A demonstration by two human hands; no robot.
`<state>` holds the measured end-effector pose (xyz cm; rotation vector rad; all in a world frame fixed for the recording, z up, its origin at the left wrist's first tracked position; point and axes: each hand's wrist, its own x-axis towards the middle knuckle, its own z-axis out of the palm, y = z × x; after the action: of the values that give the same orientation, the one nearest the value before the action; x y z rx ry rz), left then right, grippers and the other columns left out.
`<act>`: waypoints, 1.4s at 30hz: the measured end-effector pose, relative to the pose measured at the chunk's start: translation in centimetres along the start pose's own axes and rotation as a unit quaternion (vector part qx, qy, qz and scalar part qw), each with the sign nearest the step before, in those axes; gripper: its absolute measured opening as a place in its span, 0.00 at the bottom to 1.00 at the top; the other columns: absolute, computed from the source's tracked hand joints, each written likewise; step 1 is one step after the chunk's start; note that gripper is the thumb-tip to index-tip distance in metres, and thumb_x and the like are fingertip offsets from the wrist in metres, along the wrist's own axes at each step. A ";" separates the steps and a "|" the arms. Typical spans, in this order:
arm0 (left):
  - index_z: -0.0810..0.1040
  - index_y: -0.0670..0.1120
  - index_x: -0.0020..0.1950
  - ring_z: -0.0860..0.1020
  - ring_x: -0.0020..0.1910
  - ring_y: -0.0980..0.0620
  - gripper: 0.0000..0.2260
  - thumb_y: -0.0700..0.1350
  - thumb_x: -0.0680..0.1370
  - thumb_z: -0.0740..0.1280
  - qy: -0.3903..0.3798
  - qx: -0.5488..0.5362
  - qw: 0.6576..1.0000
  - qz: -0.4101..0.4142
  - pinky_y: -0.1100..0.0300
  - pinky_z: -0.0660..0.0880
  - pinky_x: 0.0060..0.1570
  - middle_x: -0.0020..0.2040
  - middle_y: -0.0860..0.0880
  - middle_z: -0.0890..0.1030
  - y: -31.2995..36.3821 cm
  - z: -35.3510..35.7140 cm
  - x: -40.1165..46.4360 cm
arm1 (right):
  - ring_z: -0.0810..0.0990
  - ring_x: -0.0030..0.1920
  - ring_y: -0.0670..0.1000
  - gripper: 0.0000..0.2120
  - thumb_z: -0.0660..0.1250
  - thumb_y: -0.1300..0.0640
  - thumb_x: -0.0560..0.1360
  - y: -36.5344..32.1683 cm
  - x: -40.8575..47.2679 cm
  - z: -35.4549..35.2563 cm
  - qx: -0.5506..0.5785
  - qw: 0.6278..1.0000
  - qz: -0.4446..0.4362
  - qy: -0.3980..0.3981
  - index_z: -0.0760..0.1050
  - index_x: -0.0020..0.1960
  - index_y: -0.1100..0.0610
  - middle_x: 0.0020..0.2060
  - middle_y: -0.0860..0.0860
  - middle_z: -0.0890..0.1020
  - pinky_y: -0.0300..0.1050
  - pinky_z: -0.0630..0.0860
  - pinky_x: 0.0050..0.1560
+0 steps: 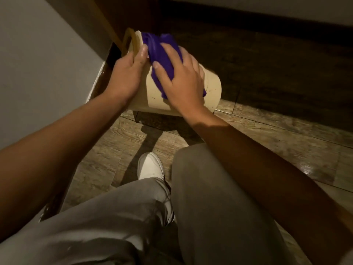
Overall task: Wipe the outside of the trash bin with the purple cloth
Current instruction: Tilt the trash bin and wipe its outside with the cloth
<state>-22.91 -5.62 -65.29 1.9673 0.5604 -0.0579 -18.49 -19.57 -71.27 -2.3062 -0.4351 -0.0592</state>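
Leaning sideways, cream trash bin [152, 97], bunched purple cloth [158, 52]

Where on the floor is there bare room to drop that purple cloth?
The floor is bare right of the trash bin, and between bin and white shoe. Crowded on the bin: left hand, right hand and purple cloth.

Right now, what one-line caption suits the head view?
Left hand holds the tipped beige trash bin near its rim while the right hand presses the purple cloth against its side.
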 end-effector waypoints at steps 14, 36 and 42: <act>0.80 0.50 0.63 0.79 0.57 0.49 0.22 0.63 0.86 0.54 -0.021 0.078 0.997 0.012 0.44 0.76 0.61 0.58 0.50 0.81 1.2 -0.2 -0.4 | 0.79 0.60 0.53 0.23 0.61 0.42 0.83 11.4 2.3 -4.1 -0.009 0.974 0.224 0.021 0.71 0.73 0.53 0.61 0.53 0.79 0.43 0.71 0.53; 0.72 0.47 0.52 0.72 0.45 0.57 0.17 0.60 0.85 0.59 0.083 0.081 0.993 0.005 0.57 0.70 0.48 0.46 0.53 0.74 2.1 1.2 1.5 | 0.79 0.59 0.56 0.24 0.58 0.42 0.84 14.5 -2.1 -2.2 -0.003 0.972 0.233 0.000 0.66 0.77 0.50 0.62 0.54 0.79 0.46 0.72 0.51; 0.78 0.56 0.62 0.79 0.54 0.60 0.15 0.62 0.84 0.59 -0.033 0.094 0.993 0.060 0.60 0.75 0.50 0.55 0.59 0.79 4.6 -0.5 1.7 | 0.78 0.61 0.51 0.23 0.62 0.46 0.83 12.2 0.3 -6.3 0.070 0.969 0.217 0.098 0.68 0.75 0.54 0.64 0.53 0.78 0.33 0.70 0.53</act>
<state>-19.60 -6.20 -61.66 2.1705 0.4060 -0.1031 -13.62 -31.83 -75.27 -2.1789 0.1653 -0.0378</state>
